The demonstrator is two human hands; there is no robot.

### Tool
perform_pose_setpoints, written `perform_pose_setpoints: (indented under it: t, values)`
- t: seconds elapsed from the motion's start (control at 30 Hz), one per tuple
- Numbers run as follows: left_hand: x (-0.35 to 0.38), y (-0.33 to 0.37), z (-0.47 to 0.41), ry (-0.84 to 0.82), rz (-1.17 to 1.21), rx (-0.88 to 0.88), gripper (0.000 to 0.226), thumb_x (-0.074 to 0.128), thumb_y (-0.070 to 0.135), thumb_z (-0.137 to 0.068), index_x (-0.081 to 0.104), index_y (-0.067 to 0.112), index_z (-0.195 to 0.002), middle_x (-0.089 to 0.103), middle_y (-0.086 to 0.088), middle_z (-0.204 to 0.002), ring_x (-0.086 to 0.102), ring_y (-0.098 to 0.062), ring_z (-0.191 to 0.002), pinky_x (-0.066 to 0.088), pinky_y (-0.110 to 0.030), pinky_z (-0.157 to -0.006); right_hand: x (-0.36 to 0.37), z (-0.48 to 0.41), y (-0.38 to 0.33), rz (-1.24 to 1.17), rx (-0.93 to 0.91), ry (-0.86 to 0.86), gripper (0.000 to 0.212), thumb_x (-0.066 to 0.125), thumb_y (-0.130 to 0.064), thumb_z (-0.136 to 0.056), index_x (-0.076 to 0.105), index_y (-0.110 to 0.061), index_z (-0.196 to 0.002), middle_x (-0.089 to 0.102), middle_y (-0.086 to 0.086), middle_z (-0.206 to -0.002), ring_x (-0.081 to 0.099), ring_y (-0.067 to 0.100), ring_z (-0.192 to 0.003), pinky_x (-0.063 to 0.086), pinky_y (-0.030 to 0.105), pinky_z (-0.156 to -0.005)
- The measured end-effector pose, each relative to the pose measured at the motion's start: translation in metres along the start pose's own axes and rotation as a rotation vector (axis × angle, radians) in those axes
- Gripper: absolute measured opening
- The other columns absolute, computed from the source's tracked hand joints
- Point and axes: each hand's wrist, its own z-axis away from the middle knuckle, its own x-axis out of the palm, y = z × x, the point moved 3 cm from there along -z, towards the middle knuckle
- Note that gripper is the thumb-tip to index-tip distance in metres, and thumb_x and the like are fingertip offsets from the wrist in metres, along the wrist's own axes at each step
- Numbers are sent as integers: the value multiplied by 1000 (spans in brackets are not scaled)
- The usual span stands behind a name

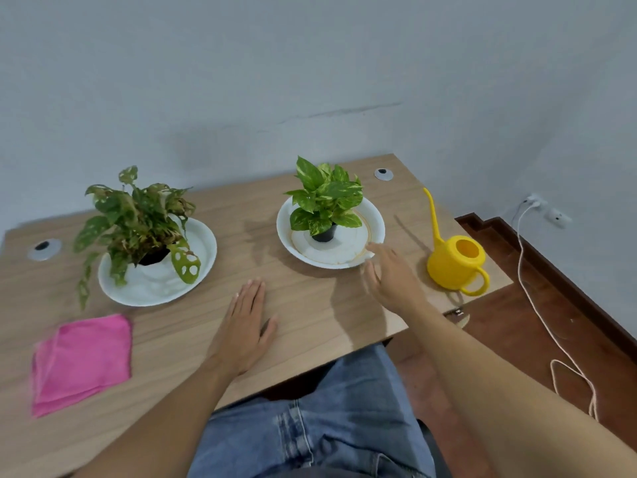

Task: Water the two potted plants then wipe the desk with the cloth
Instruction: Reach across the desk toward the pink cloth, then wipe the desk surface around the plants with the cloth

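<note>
Watering not started: right hand [389, 274], fingers [374, 250] apart and empty, hovers between right plant [325, 201] and can [455, 262], left hand [246, 322] flat on desk [310, 298]; next grab can's handle.

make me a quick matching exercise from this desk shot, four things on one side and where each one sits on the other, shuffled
Things:
1. watering can
2. cloth
3. left hand
4. right hand

Places:
A. flat on the desk, between the two dishes
B. near left corner of the desk, folded
C. far right edge of the desk
D. by the rim of the right dish, open, holding nothing

Pairs: 1-C, 2-B, 3-A, 4-D
</note>
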Motion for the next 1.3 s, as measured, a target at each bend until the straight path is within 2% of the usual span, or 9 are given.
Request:
perform_pose_setpoints:
  t: [0.1, 0.2, 0.3, 0.4, 0.57, 0.83, 1.0, 1.17, 1.3]
  values:
    - [-12, -18, 21, 31, 20, -56, 80, 34, 55, -115, 4, 15, -178, -1, 0, -187, -3, -16, -173, 9, -46, -141, 28, -5, -35, -47, -80, -63, 46, 56, -23, -112, 56, -5, -155, 60, 11, -155, 48, 29, -148, 48, 47, -117]
    - [-21, -33, 40, 59, 30, -100, 79, 36, 52, -115, 6, 14, -177, 1, -1, -187, -2, -17, -173, 9, -44, -141, 51, -7, -67, -65, -165, -101, 41, 57, -19, -111, 59, -3, -149, 66, 12, -143, 55, 31, -137, 52, 50, -109]
    - [-31, -50, 65, 95, 25, -155, 78, 39, 49, -116, 9, 12, -177, 4, -4, -187, 1, -20, -174, 8, -43, -141, 75, -10, -106, -21, -301, -135, 39, 59, -16, -111, 61, -3, -147, 68, 14, -142, 59, 35, -134, 48, 50, -113]
    - [-40, -67, 91, 136, 37, -223, 76, 45, 44, -116, 14, 10, -176, 7, -7, -186, 2, -22, -174, 4, -39, -141, 100, -11, -142, 30, -462, -180, 34, 58, -9, -111, 67, -4, -144, 68, 18, -145, 61, 39, -136, 38, 42, -119]
    - [-54, -90, 134, 210, 92, -356, 76, 52, 41, -114, 20, 7, -175, 15, -12, -185, 11, -27, -173, 10, -42, -140, 143, -9, -201, 19, -568, -318, 34, 52, -16, -113, 65, -5, -141, 68, 15, -140, 62, 36, -132, 46, 45, -114]
    - [-83, -141, 199, 296, 122, -605, 90, 26, 63, -106, 24, 3, -173, 23, -19, -182, 22, -37, -170, 16, -53, -140, 206, 18, -297, -108, -713, -479, 44, 56, -22, -112, 59, -5, -152, 62, 11, -154, 53, 28, -147, 40, 42, -124]
    - [-100, -179, 227, 349, 66, -714, 79, 44, 51, -116, 17, 8, -176, 15, -12, -185, 9, -26, -173, 5, -49, -141, 242, 32, -355, -114, -800, -546, 48, 52, -23, -113, 54, -5, -157, 55, 13, -162, 45, 27, -154, 33, 41, -129]
    - [-108, -203, 238, 339, 79, -784, 74, 29, 52, -115, 17, 11, -176, 15, -12, -185, 4, -26, -173, 6, -52, -141, 282, 44, -392, -76, -827, -574, 54, 47, -27, -114, 46, -5, -163, 47, 12, -169, 32, 28, -163, 22, 43, -135]
    - [-109, -226, 236, 328, 105, -810, 67, 28, 45, -119, 12, 15, -177, 4, -7, -187, -8, -20, -173, 0, -48, -141, 313, 51, -409, -3, -810, -621, 61, 40, -29, -115, 32, -5, -170, 28, 10, -180, 16, 25, -169, 11, 41, -138]
